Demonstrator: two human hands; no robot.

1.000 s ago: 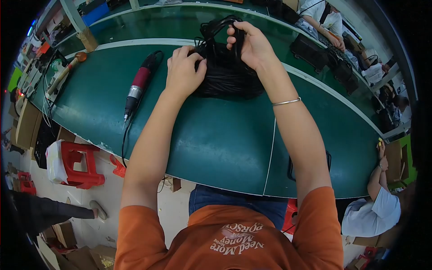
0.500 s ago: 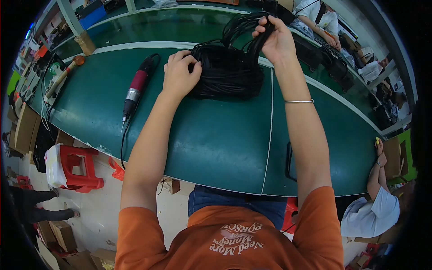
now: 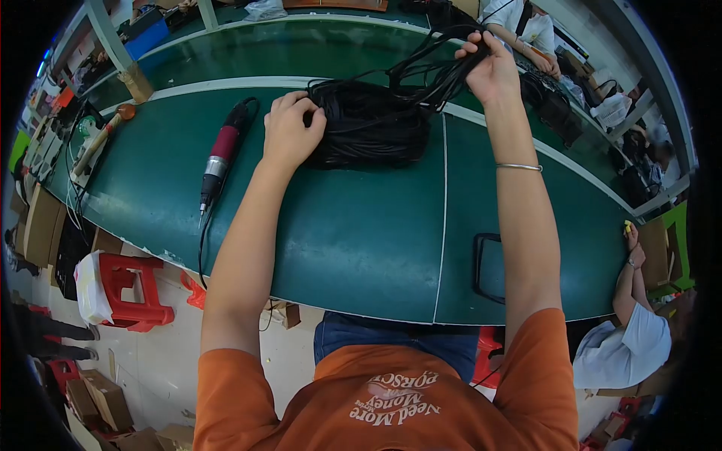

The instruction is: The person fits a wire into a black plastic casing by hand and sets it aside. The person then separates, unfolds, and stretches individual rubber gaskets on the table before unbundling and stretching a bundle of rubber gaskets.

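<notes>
A thick bundle of black cables [image 3: 372, 128] lies on the green table near its far edge. My left hand [image 3: 293, 126] grips the bundle's left end, with the fingertips hidden behind the cables. Up and to the right, my right hand [image 3: 492, 69] is closed around several strands and holds them raised off the bundle. Those strands stretch from the pile to my fingers. Left of my left hand, an electric screwdriver [image 3: 219, 158] with a red and black body lies on the table, its bit toward me.
The green table [image 3: 353, 240] has a raised ledge behind it. A black frame-shaped object [image 3: 489, 267] lies beside my right forearm. A stick with a round orange end [image 3: 101, 143] is at the left. Red stools [image 3: 135, 293] stand below. Co-workers sit at the back right and right edge.
My right hand has moved right with the strands, pulling them out longer from the bundle. My left hand and the bundle have shifted slightly left in view.
</notes>
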